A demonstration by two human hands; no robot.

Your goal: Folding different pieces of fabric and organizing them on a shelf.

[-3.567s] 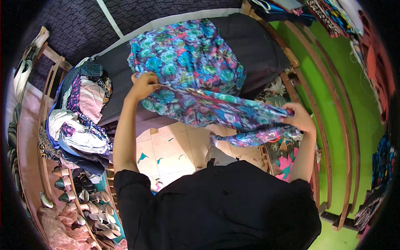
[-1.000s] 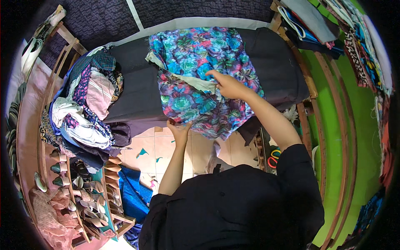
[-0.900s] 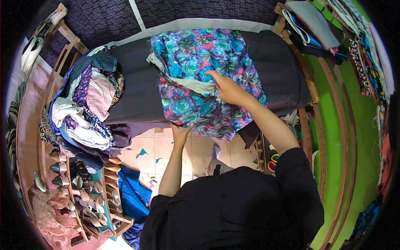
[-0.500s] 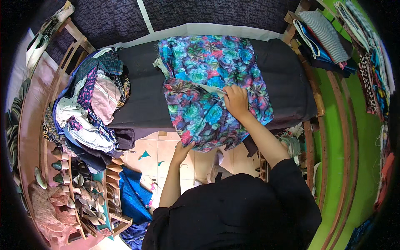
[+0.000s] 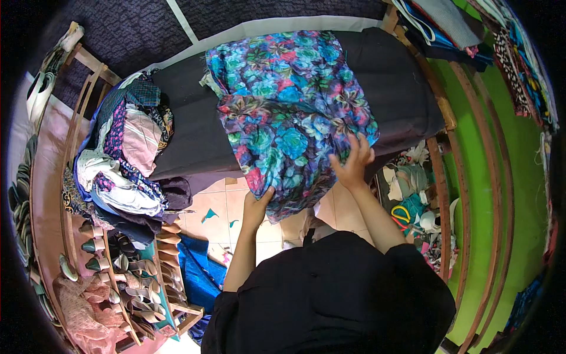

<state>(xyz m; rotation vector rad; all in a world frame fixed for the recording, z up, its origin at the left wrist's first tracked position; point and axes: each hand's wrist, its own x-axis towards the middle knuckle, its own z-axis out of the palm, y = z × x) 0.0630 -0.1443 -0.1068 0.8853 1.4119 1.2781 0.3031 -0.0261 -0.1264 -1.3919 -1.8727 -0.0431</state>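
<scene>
A floral fabric (image 5: 290, 121) in blue, teal, purple and pink lies over a long padded black board (image 5: 191, 127), its near part hanging over the front edge. My left hand (image 5: 256, 207) pinches the cloth's lower left edge, thumb on top and the other fingers underneath. Over by the cloth's right side, my right hand (image 5: 354, 159) has its fingers spread and holds nothing. It is at the fabric's surface; whether it touches I cannot tell.
A heap of mixed garments (image 5: 121, 159) covers the board's left end. Shoes fill a wooden rack (image 5: 156, 277) at lower left. Under the board's right end are cloth scraps and yellow-handled scissors (image 5: 401, 213). Folded cloths (image 5: 448, 26) hang at upper right. Blue cloth (image 5: 200, 259) lies on the tiled floor.
My right hand has let go of the fold it gripped near the cloth's middle and moved right and nearer, fingers spreading. The fold now lies flatter. My left hand keeps its hold.
</scene>
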